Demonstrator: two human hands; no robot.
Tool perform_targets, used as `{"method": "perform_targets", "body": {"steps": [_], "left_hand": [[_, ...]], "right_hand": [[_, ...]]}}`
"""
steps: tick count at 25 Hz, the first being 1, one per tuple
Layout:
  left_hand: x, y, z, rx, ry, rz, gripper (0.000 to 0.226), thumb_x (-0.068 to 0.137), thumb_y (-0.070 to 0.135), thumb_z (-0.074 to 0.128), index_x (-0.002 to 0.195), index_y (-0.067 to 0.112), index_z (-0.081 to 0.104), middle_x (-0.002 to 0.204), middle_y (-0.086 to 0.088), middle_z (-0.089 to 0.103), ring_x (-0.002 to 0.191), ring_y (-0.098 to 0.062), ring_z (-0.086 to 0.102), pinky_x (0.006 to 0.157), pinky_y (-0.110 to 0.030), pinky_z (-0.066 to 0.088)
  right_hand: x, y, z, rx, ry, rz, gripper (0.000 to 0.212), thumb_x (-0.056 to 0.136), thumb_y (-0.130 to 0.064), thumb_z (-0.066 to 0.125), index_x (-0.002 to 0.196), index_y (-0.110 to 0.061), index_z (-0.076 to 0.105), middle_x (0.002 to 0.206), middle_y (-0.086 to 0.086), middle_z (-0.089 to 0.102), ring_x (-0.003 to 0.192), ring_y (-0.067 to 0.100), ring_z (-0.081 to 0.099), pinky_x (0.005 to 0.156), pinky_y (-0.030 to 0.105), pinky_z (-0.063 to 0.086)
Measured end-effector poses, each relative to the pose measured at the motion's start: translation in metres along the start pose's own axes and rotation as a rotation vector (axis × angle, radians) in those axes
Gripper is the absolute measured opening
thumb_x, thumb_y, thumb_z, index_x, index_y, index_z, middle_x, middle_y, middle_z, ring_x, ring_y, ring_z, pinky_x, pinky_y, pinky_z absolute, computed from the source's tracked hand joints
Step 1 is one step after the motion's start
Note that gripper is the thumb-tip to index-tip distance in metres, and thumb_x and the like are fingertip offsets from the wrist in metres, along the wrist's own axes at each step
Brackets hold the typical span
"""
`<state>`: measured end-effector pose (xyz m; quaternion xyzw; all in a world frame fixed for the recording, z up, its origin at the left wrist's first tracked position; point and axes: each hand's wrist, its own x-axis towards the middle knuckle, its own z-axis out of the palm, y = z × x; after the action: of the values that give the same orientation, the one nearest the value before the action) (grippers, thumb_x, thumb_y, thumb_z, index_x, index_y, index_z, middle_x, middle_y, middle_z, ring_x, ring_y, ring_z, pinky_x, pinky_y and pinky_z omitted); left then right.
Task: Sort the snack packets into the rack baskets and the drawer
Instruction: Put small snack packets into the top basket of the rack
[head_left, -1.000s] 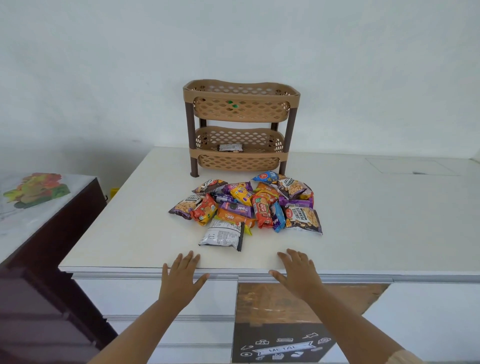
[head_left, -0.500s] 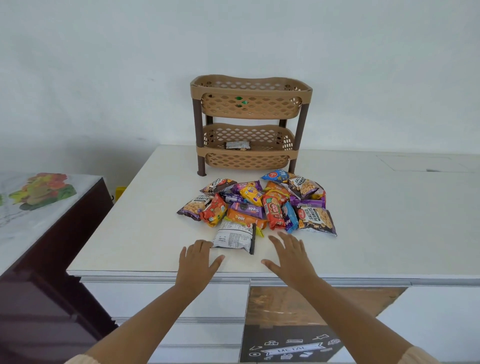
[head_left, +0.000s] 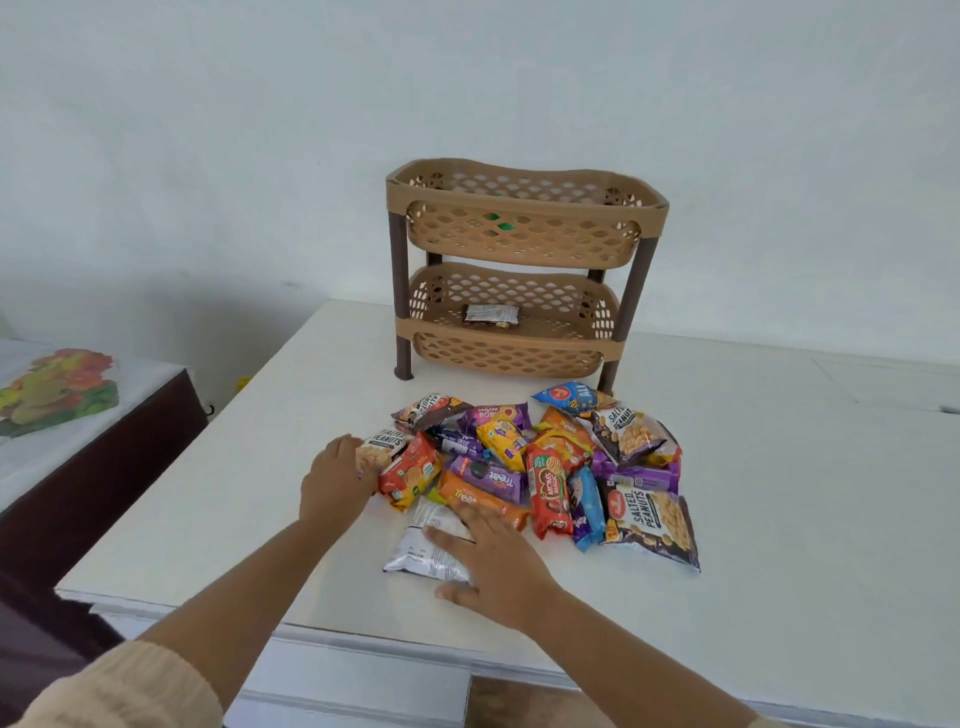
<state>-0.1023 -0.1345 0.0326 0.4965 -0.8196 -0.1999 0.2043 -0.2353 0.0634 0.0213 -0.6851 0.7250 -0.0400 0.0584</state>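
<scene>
A heap of several colourful snack packets (head_left: 540, 467) lies on the white table (head_left: 779, 493) in front of a tan two-basket rack (head_left: 524, 228). The lower basket (head_left: 509, 353) holds one silver packet (head_left: 491, 315). Something green shows through the upper basket's holes. My left hand (head_left: 337, 480) touches the salted peanuts packet (head_left: 382, 448) at the heap's left edge. My right hand (head_left: 493, 564) lies flat on the silver packet (head_left: 423, 545) at the heap's front, fingers spread. Neither packet is lifted.
The table's front edge (head_left: 363, 631) runs just below my hands, with white drawer fronts under it. A dark side table (head_left: 98, 467) with a fruit-print cover stands at the left. A white wall is behind the rack.
Both hands moved forward from the table's front edge onto the heap. The left reached the peanuts packet, the right landed on the silver packet. The camera came closer.
</scene>
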Motion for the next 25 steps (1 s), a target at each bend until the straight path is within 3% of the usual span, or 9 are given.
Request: {"method": "perform_targets", "body": {"steps": [3, 6, 10, 14, 18, 22, 25], "left_hand": [[0.026, 0.004, 0.006, 0.059, -0.092, 0.024, 0.051, 0.089, 0.037, 0.054, 0.133, 0.016, 0.042, 0.144, -0.008, 0.04, 0.13, -0.028, 0.038, 0.102, -0.045, 0.037], [0.044, 0.009, 0.017, 0.086, -0.247, -0.086, 0.059, 0.088, 0.05, 0.049, 0.138, 0.023, 0.034, 0.145, -0.008, 0.039, 0.129, -0.03, 0.041, 0.103, -0.046, 0.038], [0.059, 0.007, 0.026, 0.09, -0.304, -0.216, 0.062, 0.085, 0.058, 0.048, 0.135, 0.024, 0.038, 0.136, -0.01, 0.048, 0.121, -0.033, 0.047, 0.101, -0.048, 0.04], [0.07, 0.004, 0.024, 0.115, -0.208, -0.309, 0.074, 0.078, 0.056, 0.059, 0.137, 0.02, 0.034, 0.136, -0.01, 0.047, 0.123, -0.033, 0.044, 0.1, -0.045, 0.038], [0.069, -0.005, 0.027, 0.304, -0.276, -0.184, 0.072, 0.081, 0.054, 0.055, 0.138, 0.018, 0.03, 0.133, -0.009, 0.047, 0.12, -0.03, 0.047, 0.096, -0.04, 0.041], [0.074, -0.006, 0.013, 0.348, -0.149, -0.086, 0.06, 0.081, 0.055, 0.054, 0.128, 0.021, 0.039, 0.121, -0.002, 0.055, 0.109, -0.024, 0.053, 0.086, -0.037, 0.042], [0.086, 0.007, -0.02, 0.313, 0.111, 0.054, 0.049, 0.083, 0.049, 0.055, 0.119, 0.015, 0.048, 0.11, -0.006, 0.06, 0.099, -0.028, 0.056, 0.079, -0.042, 0.039]], "right_hand": [[0.004, 0.006, 0.004, -0.003, 0.061, -0.035, 0.057, 0.091, -0.044, 0.044, 0.142, -0.041, 0.019, 0.15, 0.013, 0.026, 0.137, 0.03, 0.023, 0.113, 0.045, 0.016], [0.009, 0.01, 0.0, 0.016, 0.129, -0.047, 0.052, 0.092, -0.04, 0.039, 0.14, -0.043, 0.021, 0.135, 0.012, 0.043, 0.124, 0.03, 0.037, 0.105, 0.043, 0.026], [0.014, 0.016, -0.014, 0.192, 0.237, -0.016, 0.052, 0.09, -0.042, 0.037, 0.139, -0.047, 0.021, 0.132, 0.007, 0.044, 0.121, 0.024, 0.038, 0.1, 0.038, 0.034], [0.022, 0.025, -0.051, 0.337, 0.349, -0.029, 0.051, 0.089, -0.043, 0.044, 0.137, -0.048, 0.028, 0.121, 0.004, 0.049, 0.115, 0.018, 0.039, 0.096, 0.03, 0.036], [0.041, 0.042, -0.109, 0.316, 0.452, -0.061, 0.053, 0.088, -0.045, 0.046, 0.137, -0.048, 0.026, 0.119, 0.001, 0.048, 0.109, 0.014, 0.038, 0.089, 0.023, 0.031], [0.062, 0.066, -0.172, 0.324, 0.594, -0.076, 0.054, 0.088, -0.043, 0.048, 0.137, -0.049, 0.027, 0.108, 0.001, 0.048, 0.102, 0.011, 0.037, 0.083, 0.022, 0.031], [0.078, 0.09, -0.215, 0.334, 0.693, -0.065, 0.055, 0.086, -0.041, 0.052, 0.136, -0.049, 0.028, 0.106, -0.004, 0.046, 0.1, 0.009, 0.037, 0.085, 0.023, 0.03]]}}
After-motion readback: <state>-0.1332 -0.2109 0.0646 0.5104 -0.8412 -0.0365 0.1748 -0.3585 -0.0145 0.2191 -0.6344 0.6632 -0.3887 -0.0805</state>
